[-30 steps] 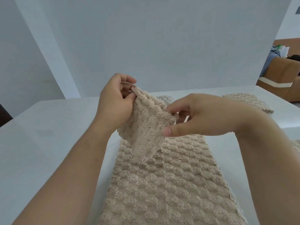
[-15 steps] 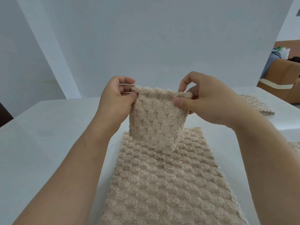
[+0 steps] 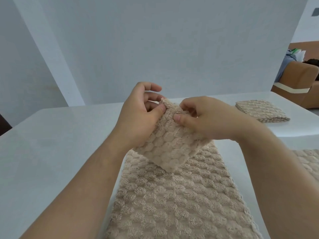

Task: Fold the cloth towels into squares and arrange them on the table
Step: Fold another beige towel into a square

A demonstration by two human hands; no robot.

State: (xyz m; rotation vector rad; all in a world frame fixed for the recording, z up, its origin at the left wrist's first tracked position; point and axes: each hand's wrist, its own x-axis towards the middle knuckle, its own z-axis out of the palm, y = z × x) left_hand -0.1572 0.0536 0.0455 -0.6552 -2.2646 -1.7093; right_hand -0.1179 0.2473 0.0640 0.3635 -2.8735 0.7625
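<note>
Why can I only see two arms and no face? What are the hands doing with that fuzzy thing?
The camera sits on the person's head and looks down, so you only see their own arms. The left hand and right hand pinch the top edge of a small beige towel and hold it up. Below it, a long towel lies flat on the white table. Far right, a folded towel is already finished, and another towel peeks in at the edge.

Bright even daylight, soft shadows, wide-angle edge bending, perhaps slight blur
</note>
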